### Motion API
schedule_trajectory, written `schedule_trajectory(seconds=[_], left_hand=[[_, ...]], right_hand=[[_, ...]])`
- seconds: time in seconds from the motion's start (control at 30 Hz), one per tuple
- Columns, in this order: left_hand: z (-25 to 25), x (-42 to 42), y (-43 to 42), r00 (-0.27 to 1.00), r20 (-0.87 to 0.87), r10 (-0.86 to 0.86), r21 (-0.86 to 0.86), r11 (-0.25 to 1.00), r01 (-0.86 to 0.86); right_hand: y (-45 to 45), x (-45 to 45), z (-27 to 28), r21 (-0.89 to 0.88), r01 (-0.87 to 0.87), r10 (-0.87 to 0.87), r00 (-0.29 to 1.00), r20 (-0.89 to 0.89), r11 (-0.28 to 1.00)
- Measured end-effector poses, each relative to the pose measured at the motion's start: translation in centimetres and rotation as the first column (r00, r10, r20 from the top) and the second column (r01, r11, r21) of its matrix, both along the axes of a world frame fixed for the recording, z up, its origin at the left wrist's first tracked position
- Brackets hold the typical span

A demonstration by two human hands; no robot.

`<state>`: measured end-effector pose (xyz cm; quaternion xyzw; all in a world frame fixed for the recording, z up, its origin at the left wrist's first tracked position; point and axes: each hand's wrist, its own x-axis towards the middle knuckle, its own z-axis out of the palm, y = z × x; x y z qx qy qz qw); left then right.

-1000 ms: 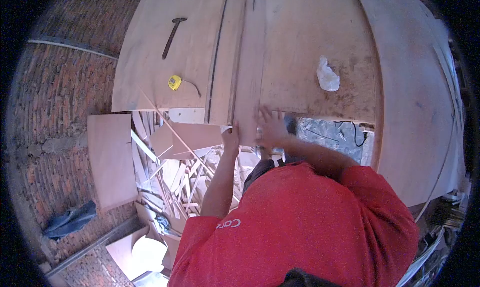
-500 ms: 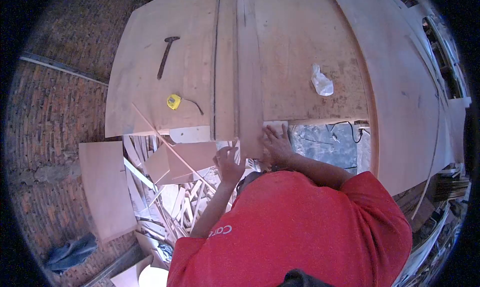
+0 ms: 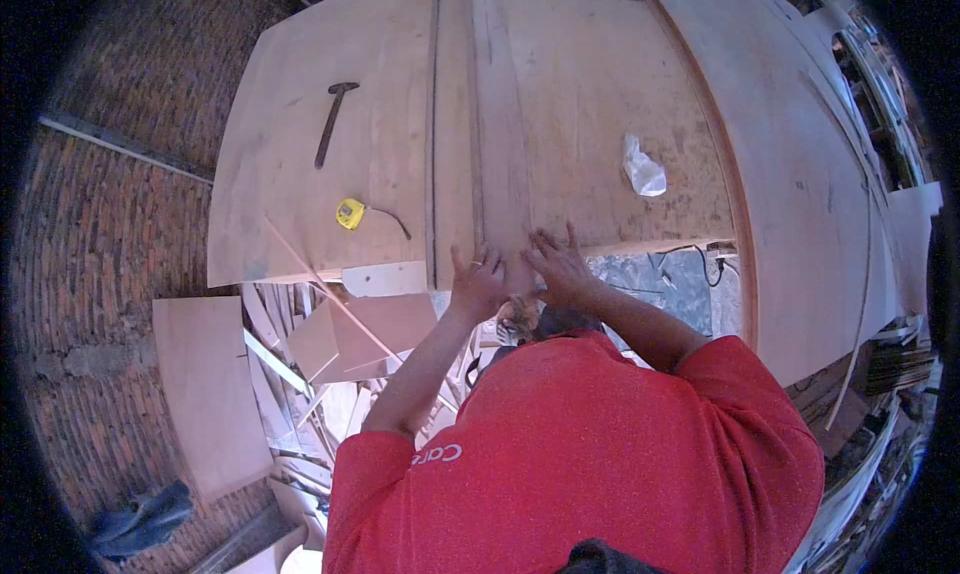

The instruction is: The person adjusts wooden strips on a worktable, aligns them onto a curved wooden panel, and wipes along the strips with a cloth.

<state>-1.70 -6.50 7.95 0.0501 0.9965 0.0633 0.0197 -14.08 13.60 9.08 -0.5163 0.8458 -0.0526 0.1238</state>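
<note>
A long, narrow wooden board (image 3: 505, 164) lies lengthwise on the plywood worktop (image 3: 610, 84), its near end at the front edge. My left hand (image 3: 478, 289) rests at the left side of that end, fingers stretched forward and a ring on one finger. On the opposite side, my right hand (image 3: 560, 272) lies with its fingers spread, touching the board's right edge. Both thumbs point inward over the board end. Left of the board, a yellow tape measure (image 3: 350, 214) and a hammer (image 3: 337, 124) lie on the worktop. A crumpled white plastic bag (image 3: 644, 168) is to the right.
A large plywood sheet (image 3: 790, 174) with a raised edge runs along the right. Wood offcuts (image 3: 290, 349) and a bent panel (image 3: 365, 334) are below the front edge. A thin stick (image 3: 320, 279) leans there. A brick surface (image 3: 110, 244) fills the left side.
My left hand has moved up and right from beside the board onto its near end. That end now sticks out less past the front edge. My right hand stays near its place.
</note>
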Motion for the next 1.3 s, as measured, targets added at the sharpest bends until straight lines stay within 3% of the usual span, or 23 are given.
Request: schedule_trajectory(seconds=[0.13,0.47,0.57,0.67,0.73,0.97,1.03,1.13,1.3], left_hand=[[-0.1,-2.0,-0.3,0.999,0.039,0.028,-0.159,0.987,-0.021],[1.4,-7.9,-3.3,0.981,0.111,0.158,-0.224,0.966,-0.13],[1.0,-9.8,-3.8,0.982,0.076,0.171,-0.164,0.974,-0.157],[1.0,-11.7,-4.0,0.98,0.041,0.194,-0.238,0.955,-0.179],[0.8,-13.2,-4.6,0.984,-0.089,0.154,-0.241,0.955,-0.172],[0.1,-17.1,-5.8,0.98,-0.059,0.193,-0.284,0.937,-0.201],[-0.8,-18.1,-6.3,0.971,-0.164,0.175,-0.245,0.946,-0.212],[-1.5,-19.7,-6.9,0.965,-0.193,0.179,-0.261,0.938,-0.226],[-0.4,-22.4,-7.9,0.973,-0.077,0.218,-0.311,0.922,-0.231]], right_hand=[[-1.0,-2.5,-1.0,0.014,0.021,-0.022,1.0,0.004,1.0],[-4.5,-9.9,-1.5,0.046,0.022,-0.02,0.999,-0.046,0.999],[-5.3,-12.0,-1.0,0.028,0.029,-0.028,1.0,-0.009,0.999],[-6.0,-14.1,-1.8,0.039,0.038,-0.037,0.999,-0.022,0.998],[-6.4,-15.9,-1.5,0.038,0.022,-0.022,1.0,-0.015,0.999],[-7.7,-20.1,-1.7,-0.024,0.03,-0.03,0.999,0.033,0.999],[-8.3,-21.2,-1.2,-0.009,0.06,-0.059,0.998,0.038,0.998],[-9.0,-23.0,-2.1,-0.066,0.063,-0.062,0.998,0.015,0.996],[-10.4,-25.6,-1.6,0.015,0.065,-0.066,0.998,0.018,0.998]])
